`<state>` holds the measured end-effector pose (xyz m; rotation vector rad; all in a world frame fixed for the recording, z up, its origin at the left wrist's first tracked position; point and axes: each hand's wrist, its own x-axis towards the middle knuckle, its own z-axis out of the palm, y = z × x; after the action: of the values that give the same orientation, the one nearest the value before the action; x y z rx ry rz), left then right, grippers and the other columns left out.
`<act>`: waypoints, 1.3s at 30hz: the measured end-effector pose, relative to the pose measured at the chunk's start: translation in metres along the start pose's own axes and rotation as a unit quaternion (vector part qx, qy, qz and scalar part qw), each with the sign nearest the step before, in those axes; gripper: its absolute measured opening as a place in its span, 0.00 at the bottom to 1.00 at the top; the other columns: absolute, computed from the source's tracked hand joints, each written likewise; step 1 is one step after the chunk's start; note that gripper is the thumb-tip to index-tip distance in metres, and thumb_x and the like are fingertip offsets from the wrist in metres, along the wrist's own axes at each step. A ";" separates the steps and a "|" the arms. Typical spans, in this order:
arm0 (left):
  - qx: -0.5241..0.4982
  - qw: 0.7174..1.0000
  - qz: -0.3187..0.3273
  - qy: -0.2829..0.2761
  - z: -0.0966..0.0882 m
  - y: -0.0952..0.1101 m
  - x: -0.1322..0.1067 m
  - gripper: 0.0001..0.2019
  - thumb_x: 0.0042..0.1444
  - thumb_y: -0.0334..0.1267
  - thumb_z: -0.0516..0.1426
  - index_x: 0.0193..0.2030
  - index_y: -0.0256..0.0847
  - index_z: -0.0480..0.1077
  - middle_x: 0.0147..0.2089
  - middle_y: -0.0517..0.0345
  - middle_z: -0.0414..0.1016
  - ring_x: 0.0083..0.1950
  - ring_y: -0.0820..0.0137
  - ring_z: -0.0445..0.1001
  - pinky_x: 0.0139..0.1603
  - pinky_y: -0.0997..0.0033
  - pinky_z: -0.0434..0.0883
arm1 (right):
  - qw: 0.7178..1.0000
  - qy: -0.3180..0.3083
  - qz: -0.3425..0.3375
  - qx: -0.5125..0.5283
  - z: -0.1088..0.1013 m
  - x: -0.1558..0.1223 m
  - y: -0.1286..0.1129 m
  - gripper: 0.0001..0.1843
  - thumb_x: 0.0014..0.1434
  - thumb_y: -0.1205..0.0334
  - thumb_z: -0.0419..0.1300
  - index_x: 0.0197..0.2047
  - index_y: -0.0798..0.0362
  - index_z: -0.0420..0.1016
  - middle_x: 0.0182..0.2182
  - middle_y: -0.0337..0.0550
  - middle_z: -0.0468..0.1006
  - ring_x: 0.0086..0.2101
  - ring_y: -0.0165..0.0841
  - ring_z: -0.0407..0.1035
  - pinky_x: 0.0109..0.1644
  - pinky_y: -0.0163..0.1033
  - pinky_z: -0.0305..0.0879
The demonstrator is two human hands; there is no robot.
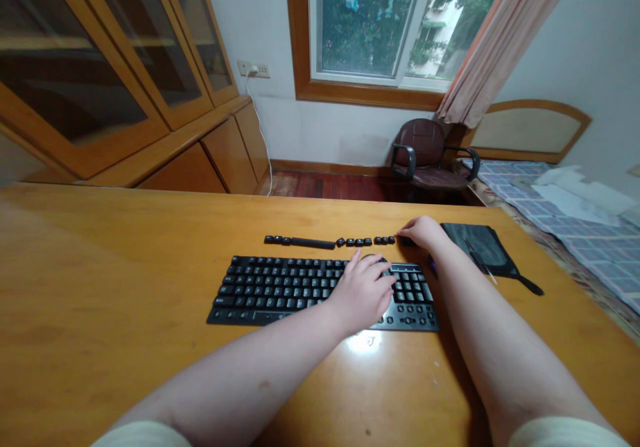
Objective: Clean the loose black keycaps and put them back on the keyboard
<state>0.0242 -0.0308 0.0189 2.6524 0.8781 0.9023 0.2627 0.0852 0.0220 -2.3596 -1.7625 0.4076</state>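
A black keyboard (280, 290) lies on the wooden desk (100, 287). My left hand (363, 293) rests on its right part, fingers curled down over the keys. Behind the keyboard runs a row of loose black keycaps (320, 241), a long spacebar among them. My right hand (425, 232) reaches to the right end of that row, its fingers pinched on a keycap there. A purple object shows just under my right wrist, mostly hidden.
A dark pouch (483, 247) with a thin tool lies at the desk's right. Beyond the desk stand a brown armchair (430, 157), a wooden cabinet with glass doors (125, 80), a window, and a bed (575, 227) at right.
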 end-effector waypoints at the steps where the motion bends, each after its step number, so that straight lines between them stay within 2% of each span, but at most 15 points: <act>1: -0.004 1.000 -0.001 0.003 0.000 0.000 0.000 0.13 0.58 0.37 0.52 0.48 0.42 0.72 0.53 0.51 0.72 0.61 0.60 0.62 0.66 0.43 0.49 | 1.000 0.006 0.002 0.001 -0.002 -0.001 -0.002 0.11 0.46 0.55 0.65 0.28 0.55 0.80 0.26 0.49 0.81 0.29 0.38 0.73 0.31 0.37 0.62; 5: -0.044 0.998 -0.036 0.029 -0.001 -0.001 0.002 0.15 0.58 0.36 0.52 0.51 0.42 0.69 0.54 0.50 0.71 0.58 0.62 0.66 0.63 0.49 0.58 | 0.998 0.058 0.008 0.027 -0.018 -0.024 -0.016 0.14 0.51 0.53 0.61 0.33 0.55 0.80 0.31 0.50 0.81 0.33 0.38 0.74 0.33 0.36 0.64; 7: -0.073 0.994 -0.065 0.055 -0.002 -0.003 0.004 0.17 0.58 0.37 0.52 0.54 0.40 0.66 0.55 0.49 0.69 0.57 0.63 0.67 0.60 0.56 0.64 | 0.984 0.109 -0.013 0.138 -0.026 -0.050 -0.025 0.14 0.50 0.52 0.62 0.32 0.54 0.80 0.30 0.48 0.81 0.31 0.38 0.74 0.33 0.38 0.65; 9: -0.095 0.987 -0.095 0.083 -0.003 -0.004 0.005 0.20 0.59 0.39 0.52 0.57 0.38 0.63 0.55 0.47 0.68 0.57 0.63 0.67 0.59 0.59 0.66 | 0.955 0.108 -0.041 0.274 -0.027 -0.083 -0.036 0.16 0.48 0.49 0.63 0.34 0.53 0.80 0.29 0.46 0.81 0.29 0.37 0.74 0.32 0.39 0.67; 12: -0.126 0.979 -0.129 0.099 -0.005 -0.005 0.005 0.23 0.58 0.41 0.54 0.59 0.37 0.59 0.54 0.46 0.68 0.50 0.65 0.71 0.56 0.60 0.69 | 0.913 0.114 -0.072 0.386 -0.015 -0.131 -0.048 0.16 0.45 0.50 0.66 0.32 0.53 0.80 0.30 0.46 0.81 0.32 0.38 0.74 0.38 0.41 0.69; 15: -0.162 0.976 -0.118 0.085 -0.004 -0.006 0.006 0.18 0.59 0.39 0.53 0.55 0.37 0.64 0.51 0.49 0.73 0.47 0.68 0.73 0.53 0.64 0.71 | 0.895 0.100 -0.070 0.430 0.004 -0.158 -0.051 0.14 0.45 0.52 0.66 0.32 0.52 0.81 0.31 0.46 0.81 0.34 0.39 0.74 0.43 0.44 0.69; 20: -0.180 0.975 -0.092 0.092 -0.003 -0.005 0.006 0.14 0.58 0.38 0.55 0.49 0.38 0.70 0.47 0.51 0.77 0.48 0.67 0.74 0.52 0.65 0.72 | 0.884 0.097 -0.069 0.452 0.019 -0.161 -0.043 0.12 0.45 0.53 0.65 0.31 0.51 0.81 0.31 0.45 0.81 0.34 0.39 0.74 0.44 0.45 0.67; 24: -0.197 0.969 -0.096 0.114 -0.005 -0.005 0.007 0.12 0.57 0.37 0.56 0.47 0.40 0.72 0.44 0.52 0.78 0.45 0.67 0.76 0.49 0.65 0.74 | 0.872 0.085 -0.068 0.477 0.022 -0.159 -0.039 0.11 0.45 0.55 0.66 0.31 0.52 0.80 0.29 0.44 0.80 0.31 0.36 0.72 0.38 0.42 0.68; 27: -0.231 0.954 -0.134 0.134 -0.004 -0.007 0.007 0.10 0.55 0.34 0.58 0.44 0.40 0.74 0.42 0.53 0.79 0.43 0.68 0.77 0.48 0.66 0.74 | 0.827 0.065 -0.086 0.552 0.025 -0.159 -0.035 0.14 0.50 0.57 0.62 0.40 0.52 0.76 0.29 0.42 0.78 0.26 0.32 0.70 0.29 0.37 0.67; 29: -0.270 0.936 -0.169 0.148 -0.001 -0.010 0.008 0.10 0.54 0.34 0.58 0.43 0.39 0.74 0.42 0.53 0.78 0.43 0.68 0.77 0.47 0.66 0.74 | 0.792 0.073 -0.115 0.595 0.026 -0.157 -0.031 0.16 0.51 0.61 0.59 0.45 0.49 0.72 0.34 0.43 0.77 0.29 0.32 0.71 0.32 0.38 0.68; 30: -0.290 0.926 -0.182 0.156 0.000 -0.011 0.008 0.10 0.54 0.34 0.58 0.43 0.39 0.73 0.42 0.53 0.78 0.43 0.68 0.77 0.47 0.66 0.75 | 0.786 0.078 -0.132 0.598 0.025 -0.156 -0.029 0.16 0.52 0.62 0.58 0.46 0.48 0.70 0.39 0.44 0.77 0.33 0.33 0.72 0.36 0.40 0.70; 31: -0.307 0.918 -0.192 0.162 0.002 -0.012 0.008 0.10 0.54 0.35 0.58 0.44 0.39 0.73 0.43 0.53 0.78 0.43 0.68 0.77 0.47 0.66 0.74 | 0.795 0.083 -0.149 0.582 0.024 -0.154 -0.027 0.17 0.52 0.63 0.57 0.47 0.47 0.70 0.44 0.45 0.76 0.39 0.35 0.72 0.43 0.44 0.69; 33: -0.327 0.908 -0.201 0.168 0.003 -0.013 0.008 0.10 0.54 0.35 0.58 0.44 0.39 0.72 0.43 0.52 0.78 0.44 0.67 0.77 0.48 0.66 0.74 | 0.846 0.087 -0.177 0.495 0.022 -0.149 -0.023 0.19 0.53 0.63 0.56 0.50 0.46 0.70 0.51 0.47 0.72 0.51 0.40 0.67 0.55 0.50 0.62; 36: -0.325 0.909 -0.196 0.170 0.002 -0.013 0.008 0.10 0.54 0.35 0.58 0.43 0.40 0.72 0.43 0.53 0.77 0.44 0.68 0.76 0.48 0.66 0.74 | 0.912 0.127 -0.173 0.350 0.019 -0.142 -0.019 0.17 0.55 0.59 0.56 0.49 0.47 0.74 0.52 0.49 0.70 0.54 0.43 0.62 0.60 0.52 0.54; 39: -0.311 0.918 -0.165 0.180 -0.001 -0.011 0.009 0.08 0.54 0.34 0.58 0.41 0.40 0.73 0.43 0.52 0.76 0.44 0.68 0.75 0.47 0.66 0.73 | 0.908 0.190 -0.122 0.353 0.021 -0.139 -0.018 0.15 0.55 0.56 0.58 0.44 0.50 0.76 0.43 0.48 0.75 0.45 0.40 0.69 0.53 0.49 0.61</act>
<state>0.0239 -0.0160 0.0202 1.7681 0.8845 1.3281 0.2032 -0.0438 0.0232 -1.5642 -1.3846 0.4193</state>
